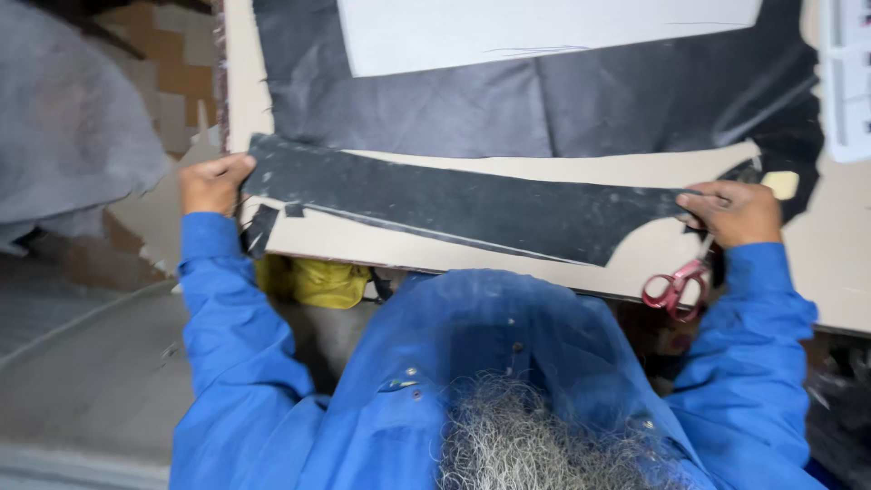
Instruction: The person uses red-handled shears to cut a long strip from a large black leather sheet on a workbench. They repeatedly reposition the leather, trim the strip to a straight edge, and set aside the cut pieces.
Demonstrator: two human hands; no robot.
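Observation:
A long black fabric strip [454,204] lies stretched across the front of the beige table [844,263]. My left hand [213,181] grips its left end at the table's corner. At the narrow right end, my right hand [735,213] pinches the strip. Scissors with red handles [676,286] hang below that hand, seemingly from its fingers, with the blades hidden behind it. Both arms wear blue sleeves.
Behind the strip lies a large sheet of black fabric [508,109] with a white paper pattern [544,32] on top. Small black scraps [261,227] sit by the left end. A yellow bundle [318,281] is under the table edge, and grey cloth [63,136] lies on the left.

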